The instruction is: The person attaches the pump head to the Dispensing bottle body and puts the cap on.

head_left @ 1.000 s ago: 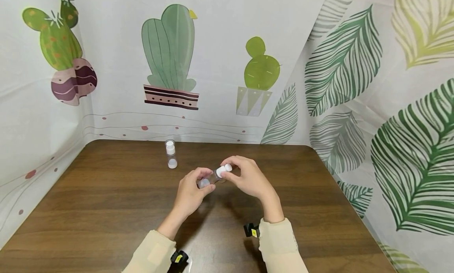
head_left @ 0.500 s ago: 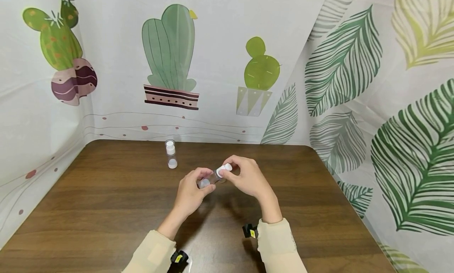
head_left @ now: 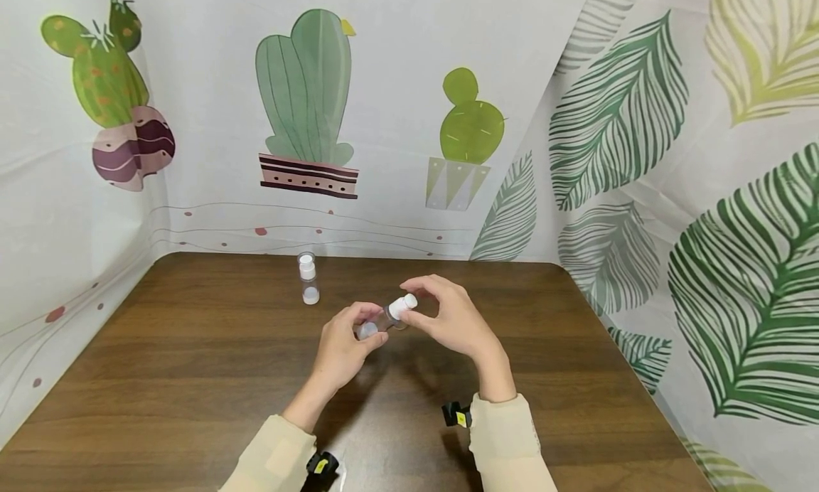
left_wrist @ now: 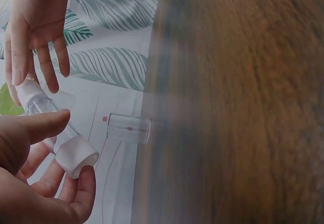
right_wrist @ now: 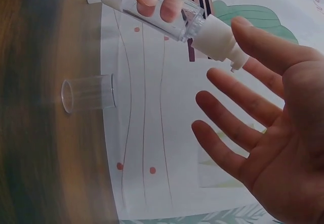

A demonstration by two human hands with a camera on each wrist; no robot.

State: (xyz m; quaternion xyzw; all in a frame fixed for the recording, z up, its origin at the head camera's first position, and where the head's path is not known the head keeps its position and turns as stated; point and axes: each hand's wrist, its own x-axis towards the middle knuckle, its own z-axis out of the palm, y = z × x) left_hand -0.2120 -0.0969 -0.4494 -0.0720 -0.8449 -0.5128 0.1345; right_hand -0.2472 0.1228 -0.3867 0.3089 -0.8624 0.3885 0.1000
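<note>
A clear pump bottle (head_left: 379,324) with a white base and a white pump top (head_left: 400,307) is held tilted above the table. My left hand (head_left: 342,346) grips its lower body between thumb and fingers. At the pump top, my right hand (head_left: 457,321) has its thumb against or very near the white collar, the index finger raised off it and the other fingers spread, as the right wrist view (right_wrist: 283,123) shows. A clear cylindrical cap (right_wrist: 88,93) stands on the table behind the bottle, mostly hidden in the head view.
A second clear bottle (head_left: 310,279) with a white pump and its clear cap on stands upright near the table's back edge, left of my hands. Patterned cloth (head_left: 397,143) hangs behind the brown wooden table (head_left: 192,378).
My right thumb and index finger have spread apart around the pump top, and the right wrist has shifted slightly right. The left hand and the bottle have hardly moved.
</note>
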